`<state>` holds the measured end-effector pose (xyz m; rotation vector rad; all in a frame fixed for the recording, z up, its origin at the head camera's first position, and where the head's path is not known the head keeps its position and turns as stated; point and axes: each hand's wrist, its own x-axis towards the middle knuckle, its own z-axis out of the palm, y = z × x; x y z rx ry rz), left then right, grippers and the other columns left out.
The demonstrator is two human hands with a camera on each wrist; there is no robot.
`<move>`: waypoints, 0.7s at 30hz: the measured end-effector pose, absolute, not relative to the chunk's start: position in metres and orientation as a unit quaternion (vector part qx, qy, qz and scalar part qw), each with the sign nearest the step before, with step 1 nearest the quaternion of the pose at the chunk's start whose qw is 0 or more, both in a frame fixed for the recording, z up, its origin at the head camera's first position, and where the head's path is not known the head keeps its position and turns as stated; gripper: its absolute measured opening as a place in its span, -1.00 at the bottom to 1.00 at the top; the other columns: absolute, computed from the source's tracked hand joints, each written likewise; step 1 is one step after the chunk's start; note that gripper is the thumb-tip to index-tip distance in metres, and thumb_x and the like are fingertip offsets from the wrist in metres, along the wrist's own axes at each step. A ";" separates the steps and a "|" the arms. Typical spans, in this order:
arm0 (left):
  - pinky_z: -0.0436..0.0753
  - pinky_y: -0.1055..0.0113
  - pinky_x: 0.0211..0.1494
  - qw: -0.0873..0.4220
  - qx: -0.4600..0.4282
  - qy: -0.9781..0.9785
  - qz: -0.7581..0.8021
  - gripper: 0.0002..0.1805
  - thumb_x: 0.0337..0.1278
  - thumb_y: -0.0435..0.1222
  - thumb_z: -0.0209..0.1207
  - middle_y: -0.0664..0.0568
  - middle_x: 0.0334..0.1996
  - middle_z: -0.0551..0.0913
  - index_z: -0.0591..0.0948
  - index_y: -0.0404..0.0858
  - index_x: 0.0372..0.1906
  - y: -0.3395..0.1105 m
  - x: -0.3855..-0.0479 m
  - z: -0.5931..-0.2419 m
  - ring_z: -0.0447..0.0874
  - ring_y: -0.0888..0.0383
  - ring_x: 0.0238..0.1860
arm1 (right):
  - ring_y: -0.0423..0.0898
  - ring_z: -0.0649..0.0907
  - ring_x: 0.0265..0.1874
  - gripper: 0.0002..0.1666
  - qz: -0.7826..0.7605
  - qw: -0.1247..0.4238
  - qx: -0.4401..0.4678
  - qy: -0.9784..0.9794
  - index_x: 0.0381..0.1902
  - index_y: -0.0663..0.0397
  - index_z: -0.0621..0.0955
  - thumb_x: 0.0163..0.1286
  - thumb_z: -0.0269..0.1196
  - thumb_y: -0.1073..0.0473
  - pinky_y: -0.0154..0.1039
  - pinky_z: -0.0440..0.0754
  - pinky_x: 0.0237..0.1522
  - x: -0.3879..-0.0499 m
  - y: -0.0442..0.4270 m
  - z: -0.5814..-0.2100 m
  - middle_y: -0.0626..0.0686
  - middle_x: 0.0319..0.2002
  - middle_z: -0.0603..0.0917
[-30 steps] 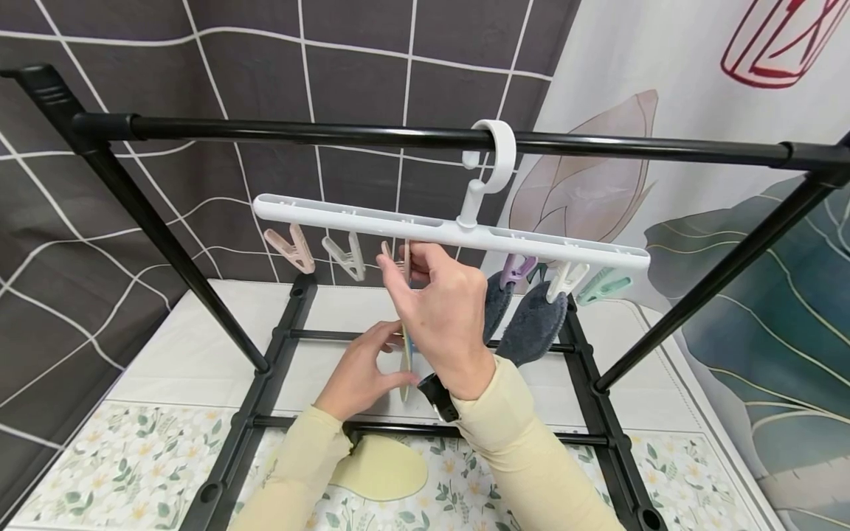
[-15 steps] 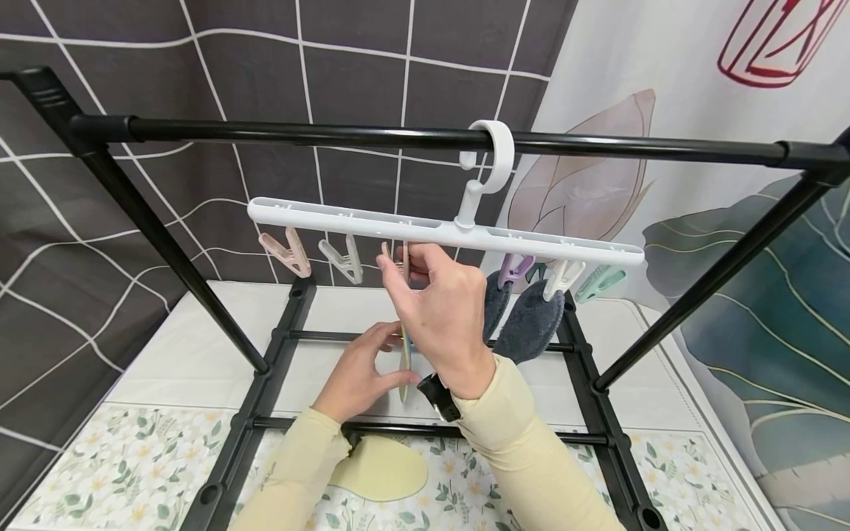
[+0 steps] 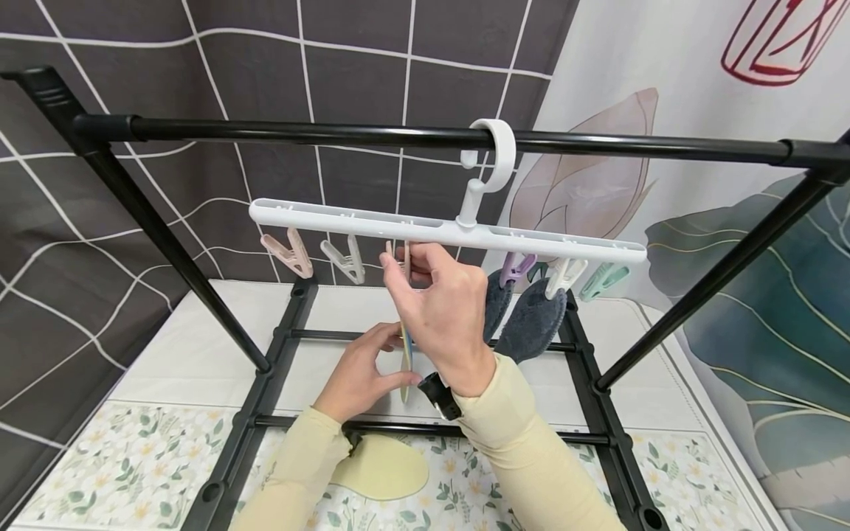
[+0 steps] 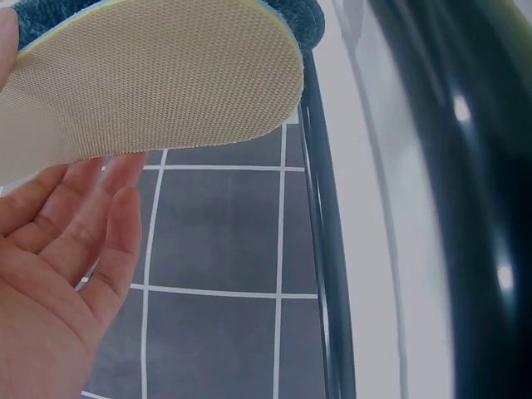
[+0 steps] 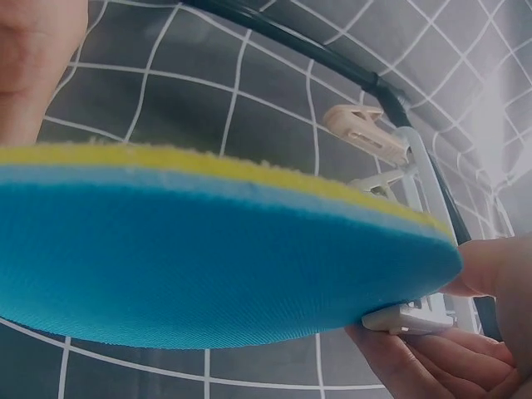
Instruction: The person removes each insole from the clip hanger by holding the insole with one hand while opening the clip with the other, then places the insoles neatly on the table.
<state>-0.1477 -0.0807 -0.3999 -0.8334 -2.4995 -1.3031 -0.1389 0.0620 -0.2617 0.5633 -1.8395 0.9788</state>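
An insole [image 3: 405, 361] stands edge-on below the white clip hanger [image 3: 358, 221]. One face is cream mesh in the left wrist view; its other face is blue in the right wrist view, with a yellow edge layer. My left hand [image 3: 358, 372] holds the lower part of this insole between thumb and fingers. Higher up, my right hand [image 3: 448, 317] pinches a clothespin [image 5: 407, 319] at the insole's upper end, under the hanger bar. The right fingers partly hide that clothespin, so its grip on the insole cannot be told.
A dark grey pair of insoles [image 3: 534, 321] hangs from purple and white clothespins on the right. Pink [image 3: 292, 254] and white [image 3: 347, 259] clothespins dangle at left, a green clothespin [image 3: 604, 280] at far right. The black rack [image 3: 299, 133] surrounds the hands. A pale yellow insole [image 3: 385, 468] lies on the table.
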 end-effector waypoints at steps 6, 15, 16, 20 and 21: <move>0.63 0.05 0.07 0.098 -0.288 -0.840 -0.450 -0.24 -0.15 -0.15 0.57 0.09 -0.01 0.67 0.55 -0.21 0.26 -0.081 -0.148 -0.400 0.70 -0.02 -0.03 | -0.15 0.77 -0.49 -0.84 0.399 0.473 0.234 -0.750 -0.39 0.23 0.69 0.27 0.40 0.22 -0.22 0.71 -0.43 -0.139 0.063 -0.262 0.04 -0.51 0.77; 0.64 0.09 0.07 0.095 -0.280 -0.845 -0.446 -0.22 -0.14 -0.13 0.57 0.11 0.06 0.66 0.55 -0.19 0.28 -0.083 -0.145 -0.398 0.70 0.05 -0.01 | -0.14 0.78 -0.49 -0.85 0.402 0.475 0.238 -0.746 -0.39 0.25 0.69 0.28 0.39 0.24 -0.23 0.70 -0.46 -0.141 0.064 -0.262 0.05 -0.51 0.77; 0.64 0.09 0.07 0.094 -0.278 -0.846 -0.444 -0.22 -0.14 -0.11 0.57 0.12 0.05 0.66 0.55 -0.19 0.28 -0.083 -0.145 -0.398 0.70 0.06 -0.01 | -0.15 0.78 -0.49 -0.85 0.403 0.476 0.238 -0.745 -0.39 0.24 0.69 0.28 0.39 0.24 -0.23 0.70 -0.47 -0.141 0.064 -0.262 0.05 -0.51 0.77; 0.64 0.06 0.08 0.092 -0.273 -0.848 -0.444 -0.18 -0.16 -0.07 0.56 0.13 0.04 0.67 0.54 -0.18 0.30 -0.085 -0.143 -0.397 0.69 0.11 -0.01 | -0.15 0.78 -0.48 -0.86 0.403 0.477 0.238 -0.744 -0.39 0.23 0.69 0.28 0.38 0.24 -0.23 0.70 -0.46 -0.141 0.064 -0.262 0.05 -0.51 0.77; 0.64 0.05 0.08 0.091 -0.272 -0.849 -0.445 -0.18 -0.16 -0.06 0.56 0.14 0.03 0.67 0.54 -0.18 0.30 -0.086 -0.143 -0.396 0.69 0.11 -0.01 | -0.15 0.78 -0.48 -0.86 0.404 0.477 0.239 -0.744 -0.39 0.23 0.69 0.29 0.38 0.24 -0.23 0.70 -0.45 -0.141 0.064 -0.262 0.05 -0.51 0.77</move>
